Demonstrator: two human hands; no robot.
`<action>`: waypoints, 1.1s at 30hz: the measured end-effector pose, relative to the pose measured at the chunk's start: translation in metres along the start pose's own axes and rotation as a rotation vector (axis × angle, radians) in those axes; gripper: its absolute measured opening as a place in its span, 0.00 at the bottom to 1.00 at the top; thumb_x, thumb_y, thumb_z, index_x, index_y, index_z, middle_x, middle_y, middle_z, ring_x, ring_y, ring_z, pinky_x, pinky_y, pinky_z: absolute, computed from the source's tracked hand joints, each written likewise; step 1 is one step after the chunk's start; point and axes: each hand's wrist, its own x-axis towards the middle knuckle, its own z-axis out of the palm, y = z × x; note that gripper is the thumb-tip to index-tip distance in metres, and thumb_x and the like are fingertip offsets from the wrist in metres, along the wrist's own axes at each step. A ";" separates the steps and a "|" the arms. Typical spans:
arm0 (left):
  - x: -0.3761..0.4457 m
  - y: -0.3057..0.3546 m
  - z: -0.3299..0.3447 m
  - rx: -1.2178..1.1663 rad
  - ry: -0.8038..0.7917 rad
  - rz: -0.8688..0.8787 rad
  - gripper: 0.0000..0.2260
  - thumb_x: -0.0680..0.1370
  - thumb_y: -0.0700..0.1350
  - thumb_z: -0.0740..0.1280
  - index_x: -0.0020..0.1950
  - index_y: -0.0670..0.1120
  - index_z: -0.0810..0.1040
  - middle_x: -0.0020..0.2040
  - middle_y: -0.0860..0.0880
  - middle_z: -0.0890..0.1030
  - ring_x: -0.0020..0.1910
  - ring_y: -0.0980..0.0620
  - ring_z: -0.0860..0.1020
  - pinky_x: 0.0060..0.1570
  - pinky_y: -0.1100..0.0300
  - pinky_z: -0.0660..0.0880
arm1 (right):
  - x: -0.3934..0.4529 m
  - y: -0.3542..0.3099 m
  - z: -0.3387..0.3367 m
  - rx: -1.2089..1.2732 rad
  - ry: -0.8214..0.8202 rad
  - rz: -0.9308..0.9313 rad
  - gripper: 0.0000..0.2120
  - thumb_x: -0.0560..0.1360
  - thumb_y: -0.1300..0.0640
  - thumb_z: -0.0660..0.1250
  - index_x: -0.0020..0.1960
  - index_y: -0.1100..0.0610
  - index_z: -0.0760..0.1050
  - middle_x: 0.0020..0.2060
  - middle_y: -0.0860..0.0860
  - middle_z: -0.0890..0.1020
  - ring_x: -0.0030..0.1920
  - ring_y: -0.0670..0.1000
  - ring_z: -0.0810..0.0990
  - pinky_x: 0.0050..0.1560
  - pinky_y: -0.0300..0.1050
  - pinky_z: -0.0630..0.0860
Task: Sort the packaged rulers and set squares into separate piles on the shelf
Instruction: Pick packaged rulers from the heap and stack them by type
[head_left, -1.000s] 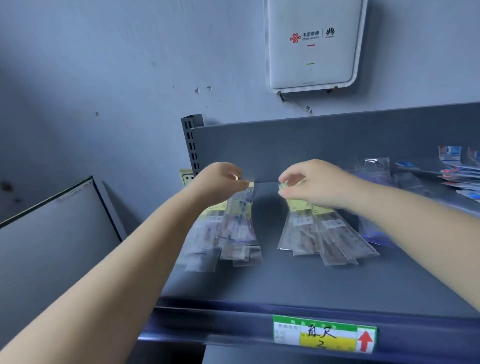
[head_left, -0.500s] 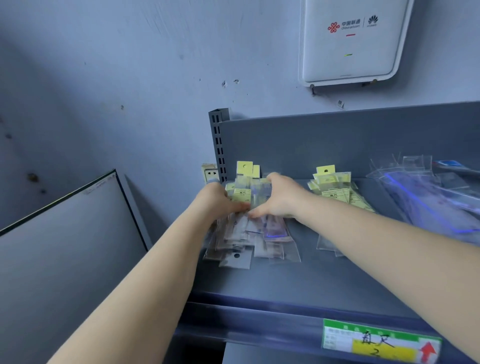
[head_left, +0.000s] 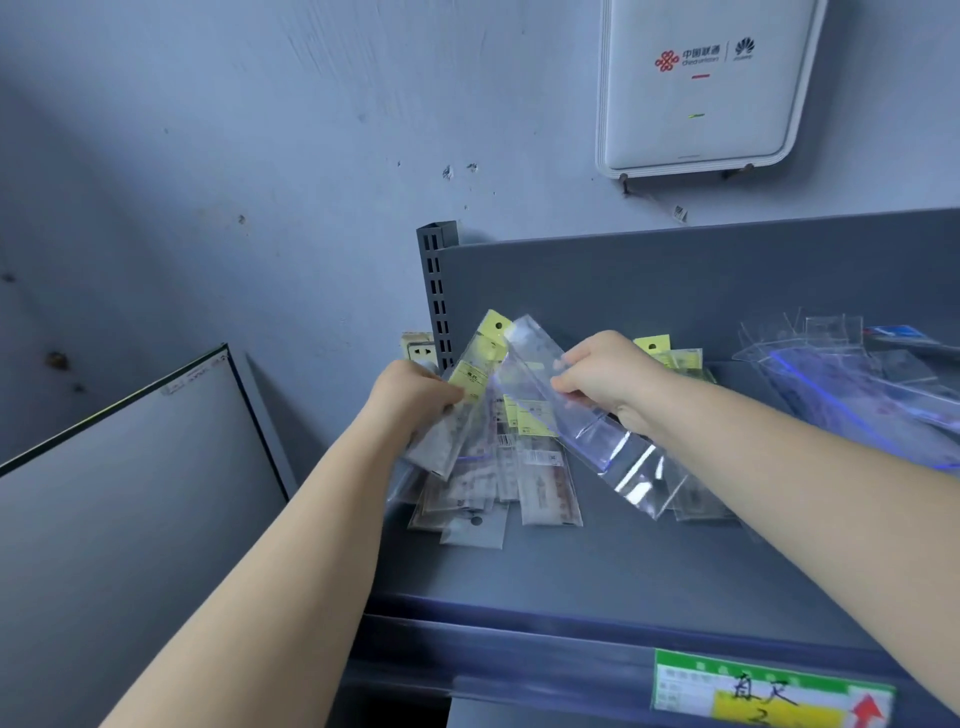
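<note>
My left hand (head_left: 415, 397) grips a packaged ruler with a yellow header card (head_left: 470, 382), lifted and tilted above the left pile of packaged rulers (head_left: 511, 480) on the grey shelf (head_left: 597, 566). My right hand (head_left: 608, 382) pinches a long clear packaged ruler (head_left: 576, 410), raised and slanting down to the right over that pile. A second pile with yellow cards (head_left: 670, 353) lies behind my right hand, largely hidden. Clear packets with blue edges (head_left: 852, 395), apparently set squares, lie at the right.
The shelf has a grey back panel (head_left: 675, 280) and a slotted upright post (head_left: 436, 291) at its left. A green and yellow price label (head_left: 769, 691) sits on the front rail. A white router box (head_left: 701, 88) hangs on the wall; a dark framed panel (head_left: 119, 467) leans at left.
Both hands have lifted packets out of the left pile: the left raised a yellow-carded ruler, the right pulled out a long clear one. A second ago each hand was at a separate pile.
</note>
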 end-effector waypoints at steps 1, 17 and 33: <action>-0.001 0.000 -0.001 -0.052 0.007 -0.008 0.06 0.75 0.41 0.67 0.40 0.41 0.74 0.31 0.46 0.68 0.24 0.51 0.61 0.24 0.66 0.58 | 0.000 0.000 -0.004 0.061 -0.001 0.001 0.09 0.70 0.71 0.64 0.48 0.74 0.76 0.37 0.58 0.72 0.39 0.54 0.70 0.42 0.47 0.66; -0.035 0.050 0.008 -0.621 -0.177 0.083 0.06 0.74 0.31 0.67 0.47 0.40 0.74 0.31 0.47 0.81 0.25 0.53 0.78 0.25 0.63 0.76 | -0.020 -0.006 -0.068 0.615 -0.096 0.018 0.10 0.75 0.70 0.60 0.40 0.57 0.71 0.33 0.52 0.77 0.24 0.44 0.76 0.26 0.36 0.70; -0.054 0.104 0.104 0.011 -0.337 0.218 0.07 0.72 0.40 0.73 0.40 0.39 0.77 0.34 0.45 0.81 0.27 0.55 0.79 0.25 0.64 0.77 | -0.048 0.046 -0.198 0.528 0.159 -0.126 0.11 0.74 0.72 0.59 0.40 0.59 0.72 0.31 0.53 0.73 0.31 0.49 0.75 0.23 0.31 0.69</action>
